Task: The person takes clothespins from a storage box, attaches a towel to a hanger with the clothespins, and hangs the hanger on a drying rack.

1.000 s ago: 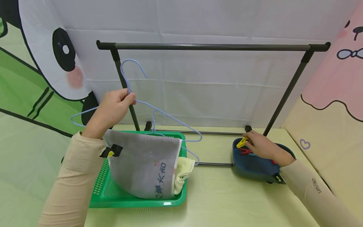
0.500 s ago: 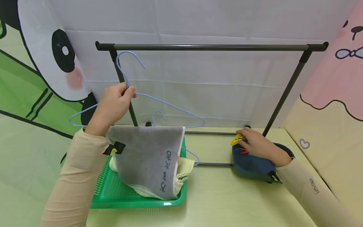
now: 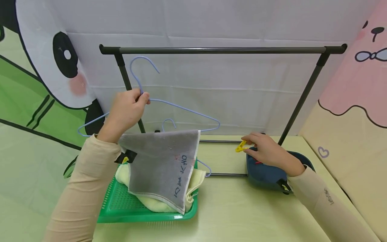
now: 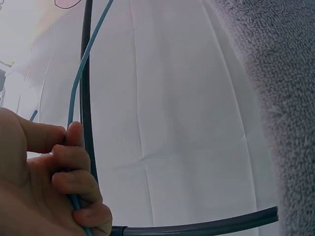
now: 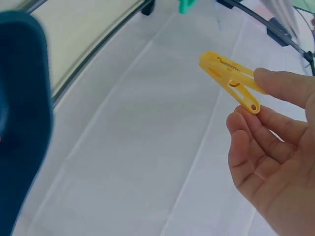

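Observation:
My left hand (image 3: 125,109) grips a light blue clothes hanger (image 3: 184,108) just below its hook. A grey towel (image 3: 160,161) with dark handwriting hangs from the hanger, its lower part in front of pale yellow cloth (image 3: 122,174) in a green basket (image 3: 145,218). Terry texture of the towel (image 4: 275,88) fills the right of the left wrist view. Between thumb and fingers, my right hand (image 3: 270,151) pinches a yellow clothespin (image 5: 231,73) by its handle ends. That hand is over the left rim of a dark blue basin (image 3: 260,174), which it partly hides.
A dark metal rack stands behind, its top bar (image 3: 223,50) spanning most of the width. Another blue hanger's hook (image 3: 169,120) shows behind the towel. Something red (image 3: 258,162) shows inside the basin. Printed cloth walls surround the pale tabletop (image 3: 226,208).
My right hand has moved left from over the basin with the yellow clothespin. My left hand has raised the hanger and shifted it slightly right, and more of the yellow cloth now shows.

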`<state>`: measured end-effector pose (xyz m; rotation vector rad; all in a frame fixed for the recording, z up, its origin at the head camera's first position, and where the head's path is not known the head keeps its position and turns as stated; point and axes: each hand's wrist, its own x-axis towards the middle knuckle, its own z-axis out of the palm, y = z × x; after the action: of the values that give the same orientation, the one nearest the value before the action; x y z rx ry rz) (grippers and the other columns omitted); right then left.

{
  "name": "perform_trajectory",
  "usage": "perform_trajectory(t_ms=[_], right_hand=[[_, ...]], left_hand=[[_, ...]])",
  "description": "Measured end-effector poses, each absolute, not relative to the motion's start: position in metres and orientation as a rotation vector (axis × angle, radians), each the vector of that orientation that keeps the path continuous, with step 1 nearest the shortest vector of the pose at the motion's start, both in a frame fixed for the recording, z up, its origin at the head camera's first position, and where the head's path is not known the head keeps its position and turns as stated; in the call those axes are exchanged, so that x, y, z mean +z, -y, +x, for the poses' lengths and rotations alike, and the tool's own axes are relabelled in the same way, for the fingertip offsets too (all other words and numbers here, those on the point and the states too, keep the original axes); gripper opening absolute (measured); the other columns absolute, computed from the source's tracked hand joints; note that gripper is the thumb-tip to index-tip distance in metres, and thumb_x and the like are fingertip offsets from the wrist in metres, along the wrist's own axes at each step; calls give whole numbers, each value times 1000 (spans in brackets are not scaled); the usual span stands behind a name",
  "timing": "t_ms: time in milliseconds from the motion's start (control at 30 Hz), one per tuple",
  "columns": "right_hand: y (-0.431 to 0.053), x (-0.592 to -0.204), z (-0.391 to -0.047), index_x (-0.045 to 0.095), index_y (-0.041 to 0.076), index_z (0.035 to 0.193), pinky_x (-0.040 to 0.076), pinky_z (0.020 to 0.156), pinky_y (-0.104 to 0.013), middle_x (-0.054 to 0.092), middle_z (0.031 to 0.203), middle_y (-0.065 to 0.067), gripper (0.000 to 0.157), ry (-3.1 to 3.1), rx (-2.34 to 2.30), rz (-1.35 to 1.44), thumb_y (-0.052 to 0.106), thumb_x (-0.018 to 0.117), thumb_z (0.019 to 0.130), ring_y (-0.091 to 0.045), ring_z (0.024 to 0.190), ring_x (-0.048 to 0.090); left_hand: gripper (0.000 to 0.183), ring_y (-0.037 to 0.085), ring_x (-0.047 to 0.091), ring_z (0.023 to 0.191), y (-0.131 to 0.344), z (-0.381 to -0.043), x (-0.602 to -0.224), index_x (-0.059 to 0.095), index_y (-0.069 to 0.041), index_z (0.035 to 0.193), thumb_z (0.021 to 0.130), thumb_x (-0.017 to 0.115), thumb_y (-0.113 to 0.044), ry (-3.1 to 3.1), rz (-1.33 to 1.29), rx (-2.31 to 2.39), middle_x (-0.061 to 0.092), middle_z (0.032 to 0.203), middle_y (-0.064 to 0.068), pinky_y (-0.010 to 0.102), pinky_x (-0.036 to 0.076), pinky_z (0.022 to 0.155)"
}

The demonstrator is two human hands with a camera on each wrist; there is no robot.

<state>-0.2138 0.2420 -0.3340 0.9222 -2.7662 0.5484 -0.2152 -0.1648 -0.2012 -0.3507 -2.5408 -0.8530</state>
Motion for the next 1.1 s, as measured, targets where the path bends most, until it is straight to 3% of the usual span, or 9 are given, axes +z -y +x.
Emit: perform_trajectory(t_ms=[233, 367, 600, 867, 1100], right_hand=[[-230, -326, -211, 64, 2, 115, 50, 69, -35, 63, 100, -6, 38, 2692, 585, 999, 14, 75, 82, -21, 85, 61], [-224, -322, -212, 65, 3, 114, 51, 68, -33, 64, 101, -6, 36, 2625, 611, 1060, 13, 75, 81, -19, 82, 62], [-212, -317, -211, 65, 2, 115, 51, 67, -33, 64, 100, -5, 35, 2536, 638, 1128, 12, 74, 83, -18, 82, 63], [-194, -314, -215, 64, 2, 114, 50, 65, -30, 63, 99, -4, 33, 2442, 669, 1167, 9, 73, 83, -15, 80, 61], [-180, -314, -219, 66, 3, 110, 49, 62, -27, 64, 96, -3, 30, 2388, 679, 1186, 9, 74, 82, -14, 80, 59]], left_hand=[[38, 20, 33, 51, 159, -219, -205, 65, -4, 97, 102, 38, -31, 2684, -385, -845, 48, 63, 9, 33, 29, 50], [40, 20, 33, 53, 158, -221, -205, 61, -2, 97, 103, 34, -31, 2749, -439, -814, 56, 75, 11, 33, 30, 52], [39, 22, 33, 60, 158, -221, -204, 62, -4, 104, 104, 32, -29, 2828, -477, -823, 48, 73, 11, 35, 30, 56], [37, 23, 35, 59, 157, -223, -210, 60, -2, 96, 104, 33, -25, 2816, -520, -788, 63, 91, 12, 35, 32, 56], [38, 24, 35, 60, 157, -225, -218, 61, -1, 99, 104, 32, -26, 2813, -520, -830, 59, 86, 14, 35, 32, 57]])
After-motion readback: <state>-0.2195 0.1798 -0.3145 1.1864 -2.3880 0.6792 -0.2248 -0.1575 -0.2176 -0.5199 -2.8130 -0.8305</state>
